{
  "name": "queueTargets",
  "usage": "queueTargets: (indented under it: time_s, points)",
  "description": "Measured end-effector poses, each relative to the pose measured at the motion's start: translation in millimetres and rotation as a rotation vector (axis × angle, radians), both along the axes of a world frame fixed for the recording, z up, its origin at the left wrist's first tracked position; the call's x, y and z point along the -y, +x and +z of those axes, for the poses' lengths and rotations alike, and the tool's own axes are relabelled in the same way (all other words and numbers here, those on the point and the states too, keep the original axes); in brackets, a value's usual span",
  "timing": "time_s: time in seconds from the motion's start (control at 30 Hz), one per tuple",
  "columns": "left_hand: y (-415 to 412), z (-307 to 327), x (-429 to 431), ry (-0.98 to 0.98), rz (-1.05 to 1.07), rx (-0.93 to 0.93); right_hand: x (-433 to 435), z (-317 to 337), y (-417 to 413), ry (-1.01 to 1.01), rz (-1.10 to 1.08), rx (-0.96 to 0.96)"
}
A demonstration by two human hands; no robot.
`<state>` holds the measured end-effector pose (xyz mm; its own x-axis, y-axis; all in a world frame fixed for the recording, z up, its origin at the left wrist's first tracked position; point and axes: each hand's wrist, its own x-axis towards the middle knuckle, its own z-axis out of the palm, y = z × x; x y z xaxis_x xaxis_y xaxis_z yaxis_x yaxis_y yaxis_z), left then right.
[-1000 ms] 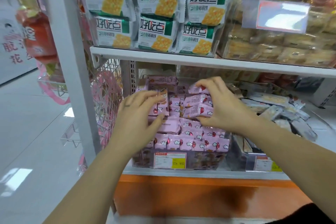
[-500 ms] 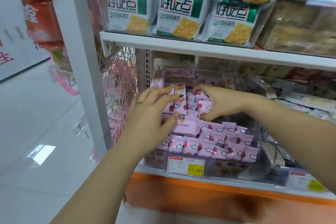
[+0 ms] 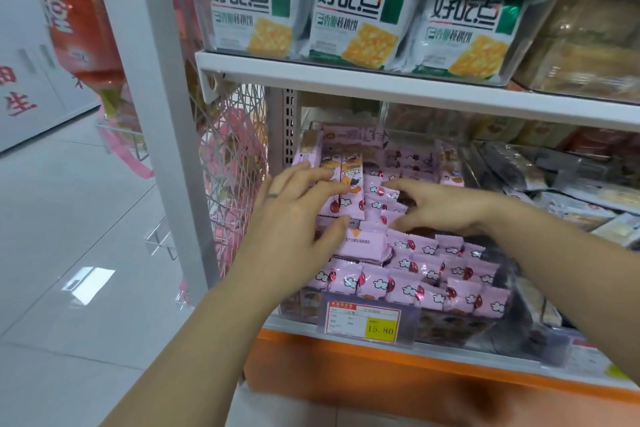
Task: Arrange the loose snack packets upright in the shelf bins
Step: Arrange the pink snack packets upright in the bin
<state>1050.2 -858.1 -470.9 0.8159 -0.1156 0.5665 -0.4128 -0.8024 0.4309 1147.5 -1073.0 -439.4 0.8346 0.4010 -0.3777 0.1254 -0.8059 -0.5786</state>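
Note:
A clear plastic bin (image 3: 446, 326) on the lower shelf holds several small pink snack packets (image 3: 408, 282) printed with clouds and cherries. Some stand upright in rows at the front; others lie loose in the middle. My left hand (image 3: 298, 215) rests over the bin's left side, fingers spread, touching upright packets with orange tops (image 3: 351, 177) and a flat pink packet (image 3: 363, 243). My right hand (image 3: 436, 206) reaches in from the right, fingers curled over the middle packets; whether it grips any is unclear.
A price tag reading 15.80 (image 3: 363, 321) hangs on the bin front. Green and white cracker bags (image 3: 356, 17) fill the shelf above. Grey packets (image 3: 561, 184) fill the neighbouring bin on the right. A white upright post (image 3: 156, 80) and a wire mesh panel (image 3: 232, 156) stand at left.
The view has moved closer and lower to the bin. My right hand has shifted from the loose packets at the back to the middle of the bin; my left hand stays at the left side.

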Motion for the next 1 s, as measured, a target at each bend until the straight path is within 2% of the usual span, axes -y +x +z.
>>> queueTargets:
  time_s: [0.07, 0.3, 0.7, 0.87, 1.0]
  points:
    - [-0.2, -0.2, -0.4, 0.0, 0.0, -0.001, -2.4, -1.6, 0.2, -0.137, 0.058, 0.117]
    - [-2.4, -0.7, -2.1, -0.007, -0.01, -0.002, -9.8, 10.3, -9.0, -0.302, 0.106, 0.32]
    - [-4.8, 1.4, -7.1, -0.043, -0.026, 0.01, -0.5, 11.2, -17.3, -0.167, 0.014, 0.31]
    - [-6.9, 5.7, -12.1, -0.104, 0.029, 0.013, 3.2, 17.1, -22.6, -0.147, 0.008, 0.289]
    - [-8.2, 7.2, -14.7, -0.161, 0.073, 0.01, -2.0, 33.2, -35.7, -0.078, -0.03, 0.399]
